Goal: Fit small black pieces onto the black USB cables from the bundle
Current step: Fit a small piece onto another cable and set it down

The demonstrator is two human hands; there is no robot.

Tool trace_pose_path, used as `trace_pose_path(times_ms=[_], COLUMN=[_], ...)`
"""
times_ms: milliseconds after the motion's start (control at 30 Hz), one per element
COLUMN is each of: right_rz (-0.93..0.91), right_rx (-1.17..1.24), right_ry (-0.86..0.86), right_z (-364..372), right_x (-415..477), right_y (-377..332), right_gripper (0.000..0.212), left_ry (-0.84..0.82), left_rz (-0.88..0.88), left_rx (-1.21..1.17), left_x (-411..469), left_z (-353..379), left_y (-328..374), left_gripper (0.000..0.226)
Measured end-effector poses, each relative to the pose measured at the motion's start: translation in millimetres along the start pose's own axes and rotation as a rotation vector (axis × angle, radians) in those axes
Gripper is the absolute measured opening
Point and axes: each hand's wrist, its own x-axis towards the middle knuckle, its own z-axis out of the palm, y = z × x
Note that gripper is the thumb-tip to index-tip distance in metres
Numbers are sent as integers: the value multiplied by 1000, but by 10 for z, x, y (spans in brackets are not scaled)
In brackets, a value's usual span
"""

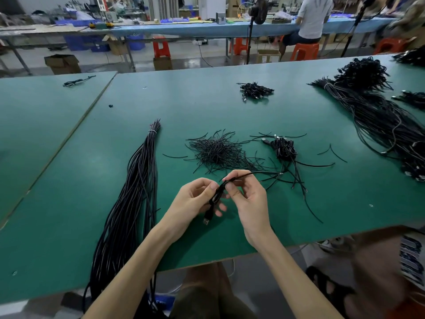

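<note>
Nearest the bench [69, 226] edge, the left hand [195, 199] and right hand [249, 199] meet over one black USB cable [215, 197]. The left hand's fingers [207, 184] curl round a doubled-over stretch of it, with the plug [206, 221] hanging below the palm. The right hand pinches the cable between thumb and forefinger just above the fold. The free length trails off to the right across the bench.

The cable looks light and limp. It folds into a tight loop and will probably not hold itself straight. It is best gripped close to the end being worked, with only a short stub standing out of the pinch and the other hand gathering the slack. The jacket looks smooth, so a loose grip may slide.

To the left lies a long cable bundle [135, 192], bound by a white tie [151, 131] at its far end. Beyond the hands sits a pile of small black pieces [218, 150]. They look thin, curved and springy, easy to scatter, and best lifted singly by a fingertip pinch. Right of the pile is a coiled clump of USB cables [284, 148]. Farther off are a small heap [255, 90] and a large bundle [379, 120].

I cannot tell whether a piece is already between the fingers, since it is black against black. The held cable's other end is lost among crossing strands. The long bundle's near end drops below the bench edge, out of sight.
</note>
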Motion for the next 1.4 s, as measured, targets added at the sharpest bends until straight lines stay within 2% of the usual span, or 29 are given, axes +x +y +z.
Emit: trace_pose_path(times_ms=[167,300,400,700,833,1100,1400], right_rz=[4,-2,-7,46,65,90,87], right_rx=[40,14,-67,-79,-75,-29,-57], right_ry=[-19,-19,2,22,56,33,42], right_z=[-11,-9,-6,-4,13,13,11], right_x=[-16,-22,-7,11,-1,-28,-13], right_y=[-28,-49,-30,2,-8,-32,-30], right_gripper=[20,24,30,24,20,12,19], left_ry=[-109,-152,-148,-94,-82,-122,-177], left_rz=[-15,-10,-1,23,8,-25,-30], left_rx=[95,116,118,176,129,126,180], left_x=[-6,-24,-31,-31,-49,-68,-49], left_z=[0,1,9,41,90,87,45], left_y=[12,20,23,-2,21,81,61], left_gripper=[49,45,39,38,39,41,37])
